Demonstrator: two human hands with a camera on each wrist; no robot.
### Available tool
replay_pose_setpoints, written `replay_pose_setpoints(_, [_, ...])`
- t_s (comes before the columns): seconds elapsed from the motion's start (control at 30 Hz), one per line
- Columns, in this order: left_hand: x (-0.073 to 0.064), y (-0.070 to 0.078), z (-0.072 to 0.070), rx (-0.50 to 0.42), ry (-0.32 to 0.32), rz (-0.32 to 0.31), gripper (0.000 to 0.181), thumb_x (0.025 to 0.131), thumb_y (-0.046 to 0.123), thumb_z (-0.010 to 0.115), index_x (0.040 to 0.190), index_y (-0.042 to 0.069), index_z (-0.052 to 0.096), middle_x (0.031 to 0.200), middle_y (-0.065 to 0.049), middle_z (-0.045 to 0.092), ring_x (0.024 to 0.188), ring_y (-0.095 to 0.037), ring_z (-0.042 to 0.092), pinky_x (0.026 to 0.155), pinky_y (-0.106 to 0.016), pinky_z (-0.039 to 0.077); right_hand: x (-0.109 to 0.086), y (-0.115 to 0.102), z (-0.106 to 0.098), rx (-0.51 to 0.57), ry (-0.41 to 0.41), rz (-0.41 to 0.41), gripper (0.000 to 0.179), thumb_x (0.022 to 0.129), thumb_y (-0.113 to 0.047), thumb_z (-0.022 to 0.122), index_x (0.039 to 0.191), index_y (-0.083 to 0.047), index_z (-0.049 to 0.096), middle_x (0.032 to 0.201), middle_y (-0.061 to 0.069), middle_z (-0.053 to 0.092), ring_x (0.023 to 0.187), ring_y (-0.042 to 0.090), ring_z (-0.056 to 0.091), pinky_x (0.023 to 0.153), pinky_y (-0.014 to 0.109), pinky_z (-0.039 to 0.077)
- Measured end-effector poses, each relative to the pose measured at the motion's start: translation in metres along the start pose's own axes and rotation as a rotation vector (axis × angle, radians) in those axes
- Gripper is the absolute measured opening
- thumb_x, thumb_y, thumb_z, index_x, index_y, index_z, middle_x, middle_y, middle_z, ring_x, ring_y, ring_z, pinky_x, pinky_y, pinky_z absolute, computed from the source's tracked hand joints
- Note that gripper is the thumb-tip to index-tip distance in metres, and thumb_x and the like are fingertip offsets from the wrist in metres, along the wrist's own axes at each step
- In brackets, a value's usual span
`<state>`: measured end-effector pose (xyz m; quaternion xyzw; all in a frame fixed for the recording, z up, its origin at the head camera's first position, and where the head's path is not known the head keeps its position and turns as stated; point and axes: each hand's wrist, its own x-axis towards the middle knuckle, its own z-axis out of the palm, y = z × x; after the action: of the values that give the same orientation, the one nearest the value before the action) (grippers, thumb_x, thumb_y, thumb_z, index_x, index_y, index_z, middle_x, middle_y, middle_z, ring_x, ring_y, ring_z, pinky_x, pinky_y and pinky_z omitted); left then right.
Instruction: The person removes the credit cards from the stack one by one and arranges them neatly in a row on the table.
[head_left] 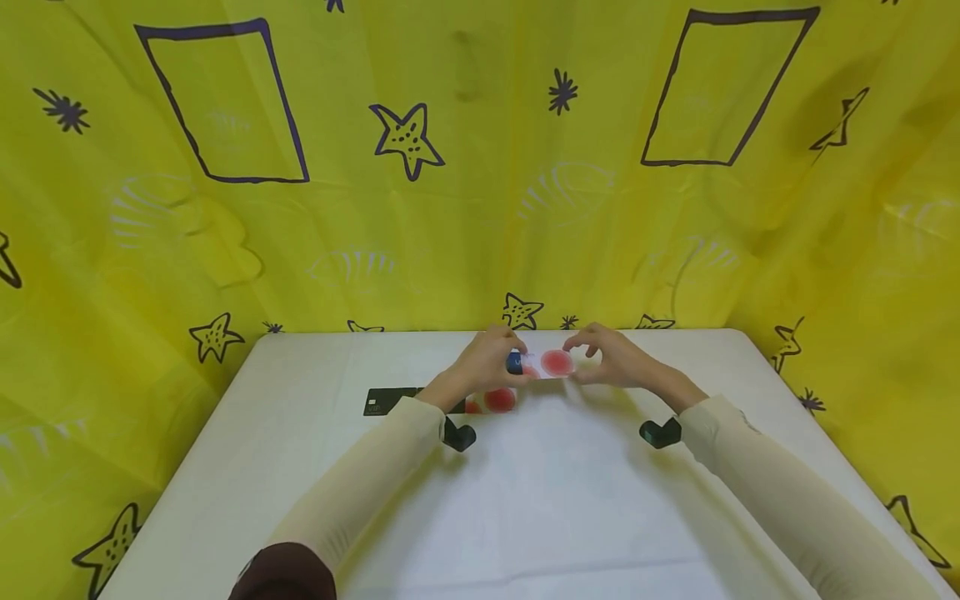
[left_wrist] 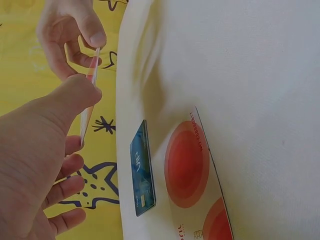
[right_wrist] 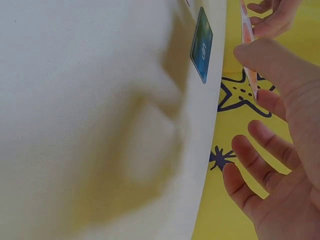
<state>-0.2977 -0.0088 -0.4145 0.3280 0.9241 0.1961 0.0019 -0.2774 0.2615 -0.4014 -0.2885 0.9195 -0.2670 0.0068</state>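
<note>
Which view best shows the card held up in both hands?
The head view: the card faces the camera there, its red circle plain between the left hand and right hand. Both wrist views show it nearly edge-on, as a slim strip partly hidden by the nearer hand.

Table (head_left: 600, 508): white top, rounded far corners, faint crease across the near part. Arm shadows fell on it. Cards lay flat on the far half. Black card (head_left: 390, 402) was leftmost; more black showed to its right, one card or two unclear, partly covered. White card (head_left: 500, 400) with red circles came next to the right. Blue card (left_wrist: 143, 170) sat just beyond that, apart from it, near the far edge.
</note>
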Motion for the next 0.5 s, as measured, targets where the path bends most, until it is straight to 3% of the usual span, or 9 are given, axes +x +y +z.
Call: replay_pose_setpoints(0.5, [-0.006,-0.001,0.008,0.006,-0.022,0.004,0.050,0.087,0.046,0.079,0.125,0.014,0.074,0.127,-0.005,0.061,0.120,-0.022,0.052,0.104,-0.042,0.046,-0.011,0.003,0.011,0.057,-0.010,0.043,0.043,0.086,-0.025,0.083,0.125,-0.011,0.070,0.124,0.016,0.061,0.103,0.031,0.062,0.084,0.047,0.054])
